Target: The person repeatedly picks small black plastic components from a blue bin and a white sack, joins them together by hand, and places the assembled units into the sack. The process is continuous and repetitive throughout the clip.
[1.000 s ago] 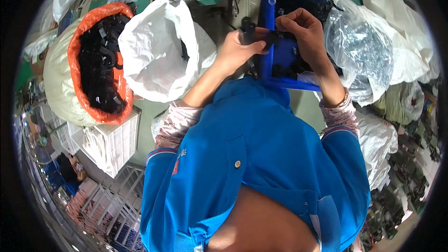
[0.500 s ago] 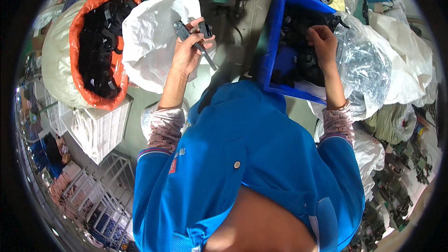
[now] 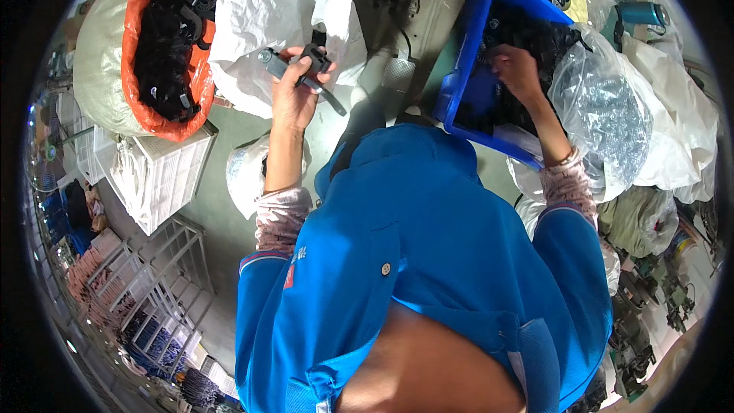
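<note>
Our left hand [image 3: 294, 95] has carried the black clip [image 3: 310, 65] over to the white bag [image 3: 267, 8], gripping it closed, while our right hand [image 3: 516, 69] now digs in the blue bin [image 3: 466, 69], grip unclear.

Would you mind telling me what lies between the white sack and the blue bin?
In the head view, a grey machine surface with a small metal plate lies between the white sack and the blue bin.

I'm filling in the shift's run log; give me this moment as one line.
left hand: holds black part over white bag | right hand: in blue bin among black parts | orange sack: at left
</note>
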{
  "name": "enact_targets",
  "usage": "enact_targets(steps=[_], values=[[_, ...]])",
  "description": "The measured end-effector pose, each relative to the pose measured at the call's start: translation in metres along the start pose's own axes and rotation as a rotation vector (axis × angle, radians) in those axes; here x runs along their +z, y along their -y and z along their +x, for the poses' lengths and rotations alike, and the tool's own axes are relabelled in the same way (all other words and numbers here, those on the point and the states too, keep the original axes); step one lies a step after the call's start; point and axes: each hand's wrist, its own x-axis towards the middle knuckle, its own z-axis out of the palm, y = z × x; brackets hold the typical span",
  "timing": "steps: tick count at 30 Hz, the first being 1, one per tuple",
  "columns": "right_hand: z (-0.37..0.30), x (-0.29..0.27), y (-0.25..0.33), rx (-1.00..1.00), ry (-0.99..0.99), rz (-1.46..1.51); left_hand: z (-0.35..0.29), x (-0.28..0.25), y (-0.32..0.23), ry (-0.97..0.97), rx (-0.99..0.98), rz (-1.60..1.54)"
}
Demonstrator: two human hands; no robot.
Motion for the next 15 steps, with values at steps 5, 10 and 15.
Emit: enact_targets(steps=[5, 10, 15], values=[[-0.007, 0.054, -0.031, -0.355, 0.131, 0.008, -0.009, -0.005, -0.004, -0.016, -0.043, -0.003], [-0.01, 0.077, -0.039, -0.113, 0.163, 0.139, -0.019, -0.002, -0.005, -0.025, -0.027, 0.053], [-0.02, 0.1, -0.037, 0.025, 0.037, 0.062, -0.021, 0.001, -0.001, -0.04, -0.054, 0.07]])
